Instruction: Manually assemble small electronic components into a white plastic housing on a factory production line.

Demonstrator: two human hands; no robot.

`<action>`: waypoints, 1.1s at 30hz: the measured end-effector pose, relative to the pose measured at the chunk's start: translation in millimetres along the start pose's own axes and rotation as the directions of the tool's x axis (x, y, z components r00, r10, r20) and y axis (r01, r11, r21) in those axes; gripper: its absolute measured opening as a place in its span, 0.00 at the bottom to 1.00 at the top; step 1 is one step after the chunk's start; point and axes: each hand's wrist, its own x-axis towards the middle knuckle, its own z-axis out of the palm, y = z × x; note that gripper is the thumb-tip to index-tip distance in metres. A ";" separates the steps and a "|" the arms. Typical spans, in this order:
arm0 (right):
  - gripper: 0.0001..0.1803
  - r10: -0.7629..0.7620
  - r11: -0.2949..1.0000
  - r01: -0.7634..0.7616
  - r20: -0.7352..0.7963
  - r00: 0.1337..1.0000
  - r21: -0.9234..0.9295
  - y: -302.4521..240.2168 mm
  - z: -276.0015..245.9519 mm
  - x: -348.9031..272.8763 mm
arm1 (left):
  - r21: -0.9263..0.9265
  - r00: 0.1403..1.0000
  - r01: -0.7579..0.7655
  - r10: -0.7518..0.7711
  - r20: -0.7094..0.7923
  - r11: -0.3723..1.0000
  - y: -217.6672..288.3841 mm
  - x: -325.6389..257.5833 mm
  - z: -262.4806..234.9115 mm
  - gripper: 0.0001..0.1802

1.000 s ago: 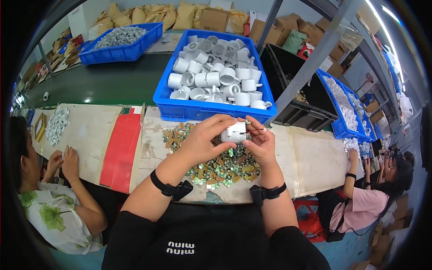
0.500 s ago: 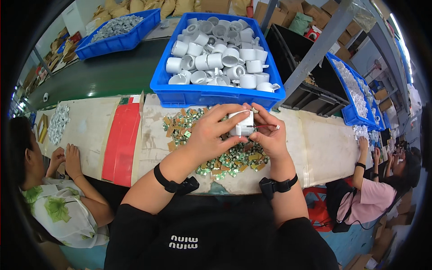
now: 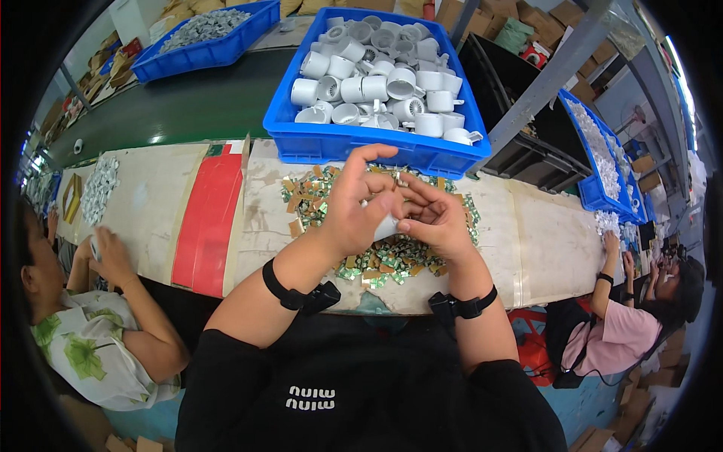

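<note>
Close together above the bench, my left hand (image 3: 350, 207) and my right hand (image 3: 438, 226) share a white plastic housing (image 3: 385, 228), mostly hidden behind the fingers. The left palm and thumb curl around it while the left index finger points up, off the part. On the other side my right thumb presses the housing's edge, and the right fingers bend over its top near the left fingertips. Something small shows between the fingertips, too blurred to name. Beneath both hands spreads a pile of small green and brown circuit boards (image 3: 392, 260).
A blue bin (image 3: 376, 151) of white cup-shaped housings stands just beyond the pile. Right of it are a black crate (image 3: 538, 162) and a metal post (image 3: 538, 98). Red sheeting (image 3: 207, 226) covers part of the bench at left. Co-workers sit on both sides.
The housing has turned and dropped lower between my hands, now mostly covered. My left index finger has lifted off it. The red wire seen by the right fingers no longer shows.
</note>
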 end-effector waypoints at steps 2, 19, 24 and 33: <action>0.35 -0.034 0.999 0.035 -0.027 0.999 0.038 1.4 0.0 2.4 | -0.010 0.998 0.018 -0.019 -0.063 1.000 -5.4 1.1 -2.0 0.25; 0.09 -0.271 0.962 0.241 -0.315 0.910 -0.132 6.7 -16.1 4.4 | 0.642 0.988 -0.046 0.132 -0.086 0.765 -2.4 12.8 11.5 0.05; 0.09 -0.059 0.998 0.058 -0.368 0.928 -0.014 3.2 -13.9 0.0 | 0.684 0.981 -0.144 0.193 0.005 0.715 -5.6 11.7 8.4 0.06; 0.07 -0.083 0.996 0.091 -0.333 0.939 0.010 5.3 -15.4 -1.3 | 0.645 0.996 -0.050 0.088 -0.028 0.763 -3.4 11.8 8.3 0.05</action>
